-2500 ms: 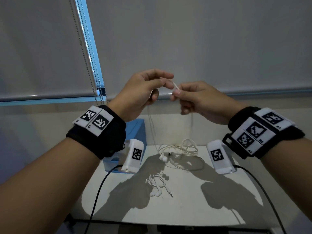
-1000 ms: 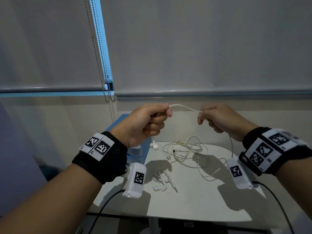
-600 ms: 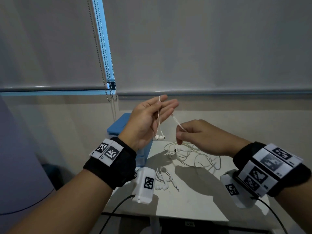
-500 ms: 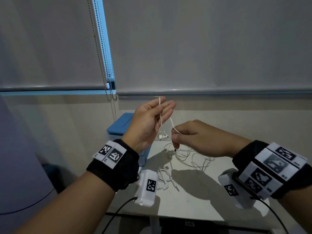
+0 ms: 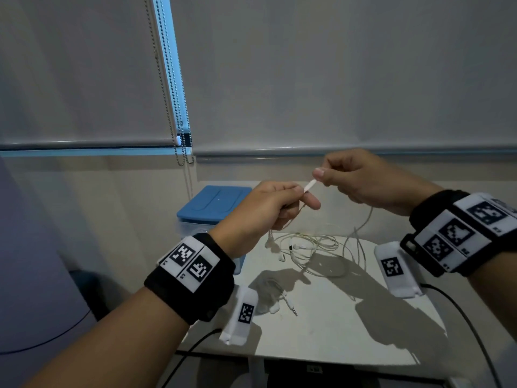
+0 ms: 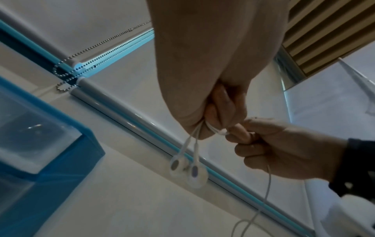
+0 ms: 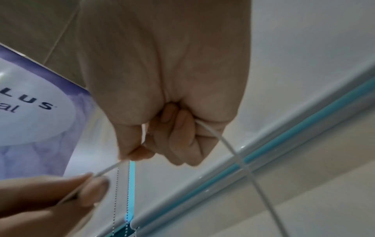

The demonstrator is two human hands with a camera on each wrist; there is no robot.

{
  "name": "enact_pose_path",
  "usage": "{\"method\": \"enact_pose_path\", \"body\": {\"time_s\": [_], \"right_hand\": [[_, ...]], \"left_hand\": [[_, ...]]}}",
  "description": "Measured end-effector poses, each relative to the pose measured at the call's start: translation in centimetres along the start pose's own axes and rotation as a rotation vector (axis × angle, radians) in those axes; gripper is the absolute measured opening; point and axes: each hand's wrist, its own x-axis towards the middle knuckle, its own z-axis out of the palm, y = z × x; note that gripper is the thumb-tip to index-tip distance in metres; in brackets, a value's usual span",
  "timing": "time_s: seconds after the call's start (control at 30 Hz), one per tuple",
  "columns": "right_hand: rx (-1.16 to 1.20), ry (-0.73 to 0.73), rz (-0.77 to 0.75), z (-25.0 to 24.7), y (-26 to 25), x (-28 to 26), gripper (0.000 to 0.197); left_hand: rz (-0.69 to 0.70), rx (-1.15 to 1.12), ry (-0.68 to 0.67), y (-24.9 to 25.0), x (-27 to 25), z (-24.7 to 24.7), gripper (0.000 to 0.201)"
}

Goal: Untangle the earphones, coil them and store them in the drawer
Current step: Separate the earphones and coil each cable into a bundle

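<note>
The left hand (image 5: 268, 208) is curled into a loose fist above the white table (image 5: 335, 326), thumb and forefinger pinching the white earphone cable (image 5: 309, 187); in the left wrist view its two earbuds (image 6: 187, 170) dangle below the curled fingers. The right hand (image 5: 363, 177), just beside it and a little higher, pinches the same cable between thumb and forefinger, the other fingers folded in, and the cable runs out of the fist and hangs down toward the table. The rest of these earphones lies in a loose tangle (image 5: 313, 250) on the table's far part, under the hands. A second, smaller bundle of earphones (image 5: 277, 301) with its jack plug showing lies nearer the table's front edge, in the hands' shadow. At the table's far left corner stands a drawer box (image 5: 215, 208) with a blue lid and clear front. Behind the table, grey roller blinds (image 5: 335, 65) cover the wall, with bead chains (image 5: 170, 79) hanging in the bright gap between them.
</note>
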Motion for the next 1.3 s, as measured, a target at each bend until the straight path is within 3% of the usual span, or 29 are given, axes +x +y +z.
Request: {"method": "enact_pose_path", "body": {"time_s": [0.2, 0.33, 0.53, 0.67, 0.73, 0.83, 0.93, 1.1, 1.23, 1.3], "right_hand": [[0.055, -0.035, 0.011, 2.4, 1.8, -0.8, 0.035], [-0.076, -0.138, -0.022, 3.4, 1.2, -1.3, 0.037], [-0.203, -0.248, -0.025, 3.9, -0.3, -1.6, 0.03], [-0.236, -0.272, -0.042, 4.0, -1.0, -1.6, 0.028], [-0.264, -0.281, -0.086, 3.9, -1.4, -1.6, 0.027], [-0.29, -0.251, -0.137, 2.6, -2.0, -1.4, 0.025], [-0.291, -0.14, -0.179, 0.5, -2.4, -0.6, 0.025], [-0.299, 0.037, -0.168, -1.7, -1.4, 0.3, 0.027], [-0.287, 0.026, -0.123, -1.1, 0.6, 0.3, 0.031], [-0.278, 0.009, -0.084, -0.7, 1.6, -0.1, 0.032]], "left_hand": [[0.018, -0.233, 0.026, 0.4, 0.1, -0.4, 0.033], [0.061, -0.378, 0.126, 0.6, 0.4, -0.3, 0.03], [0.111, -0.247, 0.256, 0.1, 1.0, -0.3, 0.028], [0.13, -0.275, 0.278, -0.1, 1.2, 0.2, 0.032], [0.128, -0.218, 0.263, -0.1, 1.3, 0.4, 0.031], [0.117, 0.069, 0.264, 0.0, 1.1, 0.4, 0.027], [0.119, 0.224, 0.213, -0.3, 1.0, -0.1, 0.031], [0.077, 0.022, 0.038, 0.3, 0.6, -0.4, 0.038], [0.096, -0.212, -0.075, 1.5, 0.2, -1.3, 0.037], [0.118, -0.366, -0.068, 2.3, 0.1, -2.1, 0.035]]}}
